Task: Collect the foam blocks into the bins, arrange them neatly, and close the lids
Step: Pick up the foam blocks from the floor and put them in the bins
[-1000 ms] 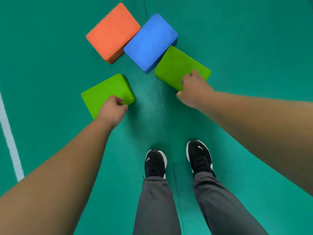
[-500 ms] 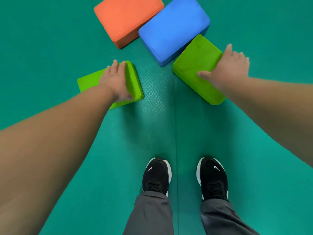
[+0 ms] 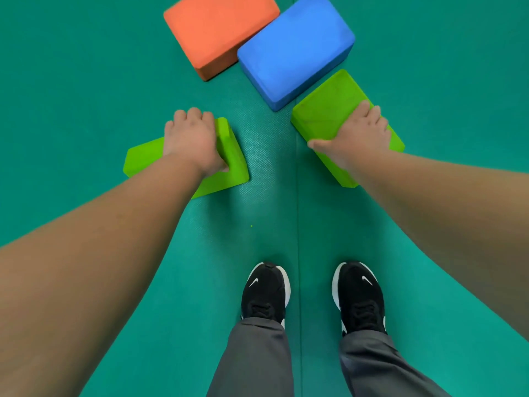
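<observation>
Left hand clasps the left green foam block, right hand the right green foam block, fingers curled across each short width.

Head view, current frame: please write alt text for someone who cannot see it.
Seen from above, on a teal floor mat, the left hand grips the left green block and the right hand grips the right green block. Just beyond them a blue block and an orange block lie side by side; the person's black shoes show below.
</observation>
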A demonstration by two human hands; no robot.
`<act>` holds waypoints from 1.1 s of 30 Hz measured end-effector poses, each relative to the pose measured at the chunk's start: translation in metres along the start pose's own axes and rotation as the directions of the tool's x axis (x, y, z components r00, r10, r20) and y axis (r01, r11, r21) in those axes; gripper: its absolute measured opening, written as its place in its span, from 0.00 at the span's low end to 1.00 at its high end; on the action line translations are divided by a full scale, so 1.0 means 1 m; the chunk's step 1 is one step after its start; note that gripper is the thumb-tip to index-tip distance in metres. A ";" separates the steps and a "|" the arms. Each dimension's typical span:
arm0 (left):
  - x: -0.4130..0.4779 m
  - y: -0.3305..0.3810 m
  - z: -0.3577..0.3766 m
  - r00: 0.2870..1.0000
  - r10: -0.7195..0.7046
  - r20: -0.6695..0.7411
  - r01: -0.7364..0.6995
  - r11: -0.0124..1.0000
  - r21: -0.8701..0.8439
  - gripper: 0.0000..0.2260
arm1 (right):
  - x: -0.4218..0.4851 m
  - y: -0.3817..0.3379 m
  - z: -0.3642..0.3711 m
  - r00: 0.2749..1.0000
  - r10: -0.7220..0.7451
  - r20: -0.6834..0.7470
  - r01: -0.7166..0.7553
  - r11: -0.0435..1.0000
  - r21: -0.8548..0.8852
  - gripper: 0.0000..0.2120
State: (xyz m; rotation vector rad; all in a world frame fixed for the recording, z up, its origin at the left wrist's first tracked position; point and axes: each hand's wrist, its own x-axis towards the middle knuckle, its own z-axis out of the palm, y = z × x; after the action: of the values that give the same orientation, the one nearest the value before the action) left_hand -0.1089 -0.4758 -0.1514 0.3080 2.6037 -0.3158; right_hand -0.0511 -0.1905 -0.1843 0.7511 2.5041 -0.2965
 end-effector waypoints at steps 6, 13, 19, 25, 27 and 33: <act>-0.038 0.031 0.022 0.995 -0.023 -0.097 0.034 0.994 0.105 0.35 | 0.005 -0.001 -0.006 0.977 0.211 0.023 -0.212 0.977 0.024 0.62; -0.043 0.057 0.032 0.980 -0.197 -0.037 0.200 0.976 0.089 0.21 | 0.009 0.007 -0.013 0.969 0.231 0.090 -0.232 0.973 0.003 0.67; -0.044 0.062 0.033 0.980 -0.188 0.071 0.193 0.980 -0.056 0.24 | 0.004 0.014 -0.019 0.990 0.132 0.040 -0.128 0.987 -0.093 0.59; -0.073 0.043 0.034 0.985 -0.031 0.168 0.045 0.996 -0.079 0.27 | -0.024 0.022 -0.021 0.979 -0.014 0.205 -0.029 0.978 0.207 0.63; -0.090 0.042 0.031 0.970 -0.051 0.239 0.087 0.986 -0.140 0.28 | -0.040 0.028 -0.025 0.970 0.001 0.243 -0.036 0.990 0.138 0.65; -0.138 0.076 -0.005 0.914 0.004 0.405 0.088 0.974 -0.208 0.31 | -0.106 0.079 -0.048 0.946 0.061 0.318 -0.088 0.994 0.070 0.50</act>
State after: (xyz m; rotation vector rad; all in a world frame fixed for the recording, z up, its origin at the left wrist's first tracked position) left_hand 0.0272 -0.4237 -0.0904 0.0936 2.2099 -0.0855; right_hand 0.0499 -0.1574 -0.0929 0.7636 2.1675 -0.4585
